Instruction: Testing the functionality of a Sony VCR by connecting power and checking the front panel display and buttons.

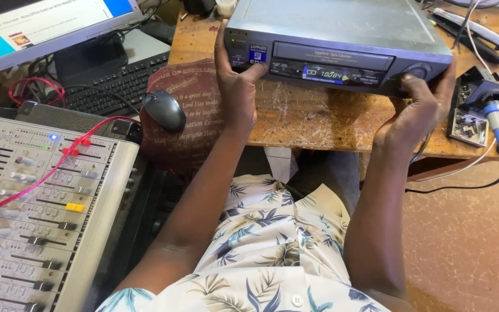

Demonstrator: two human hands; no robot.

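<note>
A grey video cassette recorder [342, 43] is being gripped at both front corners near the front edge of the wooden desk [313, 118], its long axis lying crosswise between the two hands. The left hand [236, 86] is being closed around the recorder's left end, thumb pressed on the front panel; the right hand [420, 110] is being curled around the right end, fingers wrapped under the corner. Both hands are equally close. A computer mouse [164, 108] is lying left of it, an audio mixer [41, 202] nearer still

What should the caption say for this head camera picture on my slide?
Both hands, left and right, grip a grey video player on a wooden table.
</note>
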